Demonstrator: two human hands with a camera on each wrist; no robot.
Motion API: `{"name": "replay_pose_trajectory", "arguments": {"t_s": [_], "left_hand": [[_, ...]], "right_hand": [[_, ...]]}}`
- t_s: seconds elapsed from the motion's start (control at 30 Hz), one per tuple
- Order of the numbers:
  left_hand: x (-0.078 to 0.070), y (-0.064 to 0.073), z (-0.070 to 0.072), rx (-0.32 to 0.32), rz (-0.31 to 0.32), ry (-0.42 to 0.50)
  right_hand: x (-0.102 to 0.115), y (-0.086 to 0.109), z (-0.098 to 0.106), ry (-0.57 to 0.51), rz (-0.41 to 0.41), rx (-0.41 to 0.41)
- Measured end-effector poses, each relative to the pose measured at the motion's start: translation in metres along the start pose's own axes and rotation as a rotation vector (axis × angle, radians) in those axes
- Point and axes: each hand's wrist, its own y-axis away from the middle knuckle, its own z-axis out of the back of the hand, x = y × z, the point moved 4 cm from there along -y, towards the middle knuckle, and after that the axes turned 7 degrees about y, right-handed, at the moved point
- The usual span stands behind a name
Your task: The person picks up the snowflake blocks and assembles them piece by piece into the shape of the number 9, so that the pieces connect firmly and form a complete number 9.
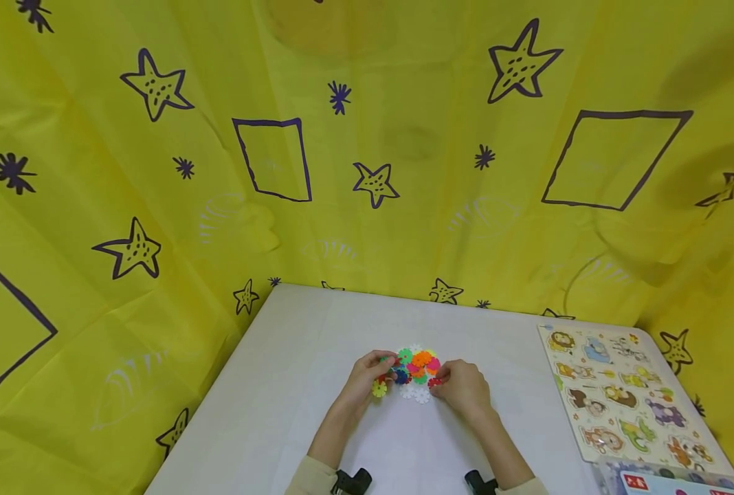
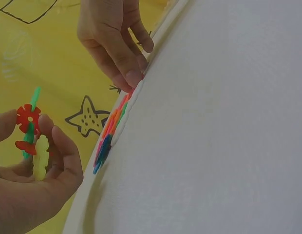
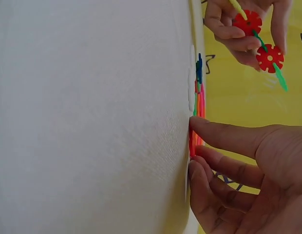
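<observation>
My left hand holds a short chain of slotted plastic flower discs, raised off the table. Its red disc and yellow disc are linked with green ones and another red one. On the white table lies a loose pile of the same discs, in orange, pink, green, blue and white. At the pile's right edge my right hand pinches a red disc between thumb and fingertips. Part of that disc is hidden by the fingers.
An animal picture puzzle board lies flat at the right side of the table. In the near right corner sits a clear box with a printed label. A yellow curtain with drawn stars hangs behind and beside the table.
</observation>
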Motion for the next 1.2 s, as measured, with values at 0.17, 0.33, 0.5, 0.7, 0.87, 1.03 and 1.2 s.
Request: {"name": "replay_pose_trajectory", "arguments": {"t_s": [0.17,0.33,0.5,0.7,0.87,1.03,1.2], "left_hand": [[0.000,0.000,-0.002,-0.002,0.003,-0.001],[0.001,-0.001,-0.002,-0.007,0.037,0.065],[0.001,-0.001,-0.003,0.003,0.063,0.110],[0.003,0.000,-0.006,0.044,0.075,0.149],[0.004,-0.001,-0.007,0.061,0.075,0.185],[0.005,0.000,-0.008,0.061,0.076,0.178],[0.006,-0.001,-0.008,0.041,0.065,0.156]], "right_hand": [[-0.002,0.000,0.000,-0.055,-0.019,0.002],[-0.003,0.002,0.001,-0.128,0.004,-0.022],[0.000,0.001,0.002,-0.240,0.074,-0.074],[0.012,0.000,0.007,-0.421,0.183,-0.139],[0.022,0.004,0.011,-0.493,0.287,-0.218],[0.025,0.007,0.011,-0.523,0.294,-0.236],[0.026,0.006,0.007,-0.520,0.300,-0.231]]}}
